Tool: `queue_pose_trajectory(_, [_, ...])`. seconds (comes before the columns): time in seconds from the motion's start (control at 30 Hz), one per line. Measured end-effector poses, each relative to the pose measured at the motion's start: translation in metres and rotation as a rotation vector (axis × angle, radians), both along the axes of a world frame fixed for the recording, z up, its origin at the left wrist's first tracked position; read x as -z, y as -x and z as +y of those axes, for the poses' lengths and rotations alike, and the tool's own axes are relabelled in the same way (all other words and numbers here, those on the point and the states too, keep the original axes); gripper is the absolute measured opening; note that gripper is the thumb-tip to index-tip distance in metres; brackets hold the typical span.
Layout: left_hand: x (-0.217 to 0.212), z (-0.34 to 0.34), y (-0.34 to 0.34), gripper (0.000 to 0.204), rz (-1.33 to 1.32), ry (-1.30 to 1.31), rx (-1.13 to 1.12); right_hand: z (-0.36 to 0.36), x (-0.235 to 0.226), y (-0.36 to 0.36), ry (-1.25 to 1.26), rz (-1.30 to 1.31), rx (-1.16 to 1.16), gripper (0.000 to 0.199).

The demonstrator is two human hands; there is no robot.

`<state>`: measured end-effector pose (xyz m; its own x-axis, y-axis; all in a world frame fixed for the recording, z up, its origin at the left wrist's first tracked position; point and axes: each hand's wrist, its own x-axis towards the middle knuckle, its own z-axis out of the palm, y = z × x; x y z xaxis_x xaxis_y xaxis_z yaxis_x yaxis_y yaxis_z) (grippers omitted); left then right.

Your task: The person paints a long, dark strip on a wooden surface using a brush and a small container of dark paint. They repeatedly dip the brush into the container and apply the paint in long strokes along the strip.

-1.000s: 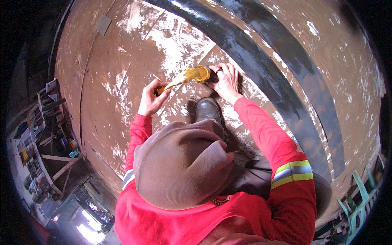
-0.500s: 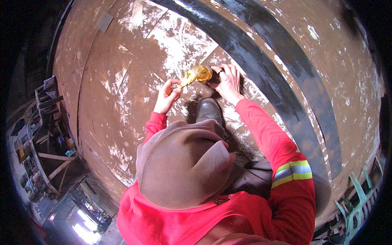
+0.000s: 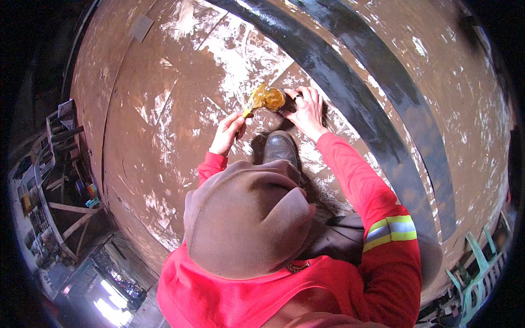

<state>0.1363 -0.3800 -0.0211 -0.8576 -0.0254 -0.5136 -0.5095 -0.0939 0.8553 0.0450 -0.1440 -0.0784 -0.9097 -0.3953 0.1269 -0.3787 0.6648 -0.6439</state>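
My left hand [image 3: 228, 131] grips the handle of a putty knife [image 3: 263, 99] whose blade is loaded with yellow-brown paste. The blade is held over the curved brown surface [image 3: 164, 126], which is patched with white filler. My right hand [image 3: 307, 109] rests on the surface just right of the blade, its fingers around a small dark object [image 3: 287, 103] that is mostly hidden. Both sleeves are red; the right one carries a reflective band. A brown hood [image 3: 246, 218] covers the lower middle of the view.
My dark boot [image 3: 280, 147] stands on the surface just below the hands. Two broad black bands [image 3: 350, 93] cross the surface to the right. Wooden scaffolding and clutter [image 3: 54, 186] lie far below on the left, a green frame [image 3: 476, 262] at lower right.
My left hand has moved right and up, closer to my right hand, tilting the putty knife more upright. The right hand has stayed in place.
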Motion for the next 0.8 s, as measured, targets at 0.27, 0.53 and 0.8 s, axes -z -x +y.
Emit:
queue_pose_trajectory(0.27, [-0.034,0.006,0.002,0.019,0.103,-0.118,-0.085,0.000,-0.003,0.000,-0.001,0.003,-0.007,0.064])
queue_pose_trajectory(0.53, [-0.042,-0.001,-0.003,0.025,-0.022,-0.089,-0.071,-0.002,-0.003,-0.003,-0.021,-0.033,-0.003,0.063])
queue_pose_trajectory(0.8, [-0.048,0.016,0.011,0.023,-0.032,-0.221,-0.040,0.048,-0.029,-0.016,-0.085,-0.005,-0.066,0.055])
